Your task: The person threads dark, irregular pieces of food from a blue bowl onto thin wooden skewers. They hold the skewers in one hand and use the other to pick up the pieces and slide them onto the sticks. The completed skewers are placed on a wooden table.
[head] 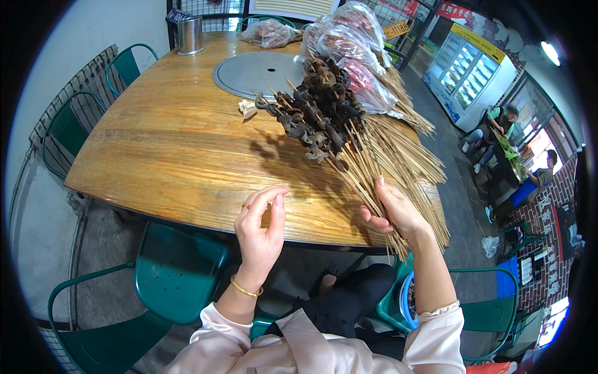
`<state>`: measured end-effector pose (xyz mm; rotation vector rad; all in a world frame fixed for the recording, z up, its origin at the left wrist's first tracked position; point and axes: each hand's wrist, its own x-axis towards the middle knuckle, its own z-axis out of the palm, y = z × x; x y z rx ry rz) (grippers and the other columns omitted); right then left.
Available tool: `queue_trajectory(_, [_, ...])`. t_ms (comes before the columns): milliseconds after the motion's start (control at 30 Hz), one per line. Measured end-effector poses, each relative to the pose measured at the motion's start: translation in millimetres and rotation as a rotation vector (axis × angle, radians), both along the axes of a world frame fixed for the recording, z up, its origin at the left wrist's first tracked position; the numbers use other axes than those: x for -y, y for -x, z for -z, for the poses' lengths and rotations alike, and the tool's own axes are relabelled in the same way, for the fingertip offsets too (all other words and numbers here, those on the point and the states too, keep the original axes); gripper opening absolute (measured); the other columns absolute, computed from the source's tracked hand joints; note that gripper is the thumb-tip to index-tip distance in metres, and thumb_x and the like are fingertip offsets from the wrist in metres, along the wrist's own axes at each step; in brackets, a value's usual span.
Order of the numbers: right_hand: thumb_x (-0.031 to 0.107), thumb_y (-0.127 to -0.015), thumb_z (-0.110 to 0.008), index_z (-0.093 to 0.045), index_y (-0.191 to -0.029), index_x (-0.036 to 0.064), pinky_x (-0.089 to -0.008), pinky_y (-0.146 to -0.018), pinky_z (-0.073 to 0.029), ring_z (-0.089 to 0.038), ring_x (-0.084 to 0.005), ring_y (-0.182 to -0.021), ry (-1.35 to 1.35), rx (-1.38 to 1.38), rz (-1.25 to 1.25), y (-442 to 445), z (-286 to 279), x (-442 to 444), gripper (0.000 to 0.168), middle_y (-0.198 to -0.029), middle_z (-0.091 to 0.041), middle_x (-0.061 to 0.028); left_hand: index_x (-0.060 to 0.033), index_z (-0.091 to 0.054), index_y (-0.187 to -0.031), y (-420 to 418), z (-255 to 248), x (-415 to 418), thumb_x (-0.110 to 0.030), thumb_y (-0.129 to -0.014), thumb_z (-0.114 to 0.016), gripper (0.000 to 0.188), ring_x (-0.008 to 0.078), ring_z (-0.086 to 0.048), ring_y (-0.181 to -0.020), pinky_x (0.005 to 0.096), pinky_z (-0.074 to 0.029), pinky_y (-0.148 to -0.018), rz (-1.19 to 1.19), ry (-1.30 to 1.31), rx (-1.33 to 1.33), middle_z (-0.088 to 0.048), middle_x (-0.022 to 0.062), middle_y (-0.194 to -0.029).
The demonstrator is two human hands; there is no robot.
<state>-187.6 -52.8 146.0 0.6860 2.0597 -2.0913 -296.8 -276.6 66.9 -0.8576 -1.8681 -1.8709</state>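
Note:
A bundle of bamboo skewers (359,161) is gripped near its lower ends by my right hand (397,208). Dark, curled pieces of food, perhaps wood ear fungus (322,112), are threaded on the far ends, which lean away to the upper left. My left hand (261,219) is raised over the table's near edge with the thumb and forefinger apart and nothing seen between them. More bare skewer ends (406,154) lie fanned on the wooden table (163,135) beyond the right hand. Whatever food those carry is partly hidden behind the bundle.
Plastic bags of skewered food (355,42) lie at the back right, and a smaller bag (268,33) farther left. A round metal plate (257,72) is set in the table. A metal canister (190,36), green metal chairs (180,271) and a blue-rimmed bucket (408,299) stand around. Two people (502,119) work farther right.

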Motion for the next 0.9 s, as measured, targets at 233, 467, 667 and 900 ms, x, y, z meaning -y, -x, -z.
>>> queue_trajectory(233, [0.048, -0.102, -0.035, -0.051, -0.106, 0.009, -0.0195, -0.040, -0.028, -0.037, -0.0047, -0.045, -0.104, -0.022, 0.003, 1, -2, 6, 0.042, -0.071, -0.057, -0.0032, 0.0018, -0.065, -0.100, -2, 1, 0, -0.004, -0.094, -0.055, 0.013, 0.0180, -0.064, -0.090, 0.0272, -0.048, -0.080, 0.012, 0.011, 0.054, -0.068, 0.0112, -0.098])
queue_trajectory(467, [0.033, -0.100, -0.049, -0.053, -0.100, 0.008, -0.0221, -0.042, -0.033, -0.042, -0.0053, -0.047, -0.511, -0.134, -0.024, 28, -4, 27, 0.026, -0.065, -0.053, -0.0007, 0.0016, -0.065, -0.101, -3, 3, -1, -0.004, -0.094, -0.055, 0.013, 0.0176, -0.063, -0.091, 0.0270, -0.048, -0.080, -0.015, 0.033, -0.028, -0.068, 0.0108, -0.099])
queue_trajectory(667, [0.037, -0.101, -0.045, -0.053, -0.102, 0.006, -0.0217, -0.042, -0.035, -0.044, -0.0058, -0.048, -0.336, -0.126, -0.064, 41, 0, 30, 0.031, -0.068, -0.057, -0.0019, 0.0015, -0.065, -0.101, -1, -1, 0, -0.003, -0.093, -0.056, 0.013, 0.0184, -0.063, -0.092, 0.0278, -0.048, -0.082, -0.015, 0.004, -0.006, -0.068, 0.0111, -0.099])
queue_trajectory(900, [0.040, -0.102, -0.042, -0.055, -0.106, 0.006, -0.0198, -0.043, -0.038, -0.047, -0.0049, -0.049, -0.395, -0.038, -0.087, 45, 16, 16, 0.037, -0.066, -0.058, -0.0015, 0.0008, -0.065, -0.100, -1, 1, 1, -0.003, -0.091, -0.057, 0.012, 0.0226, -0.065, -0.096, 0.0304, -0.049, -0.085, -0.007, 0.026, -0.023, -0.068, 0.0127, -0.101])
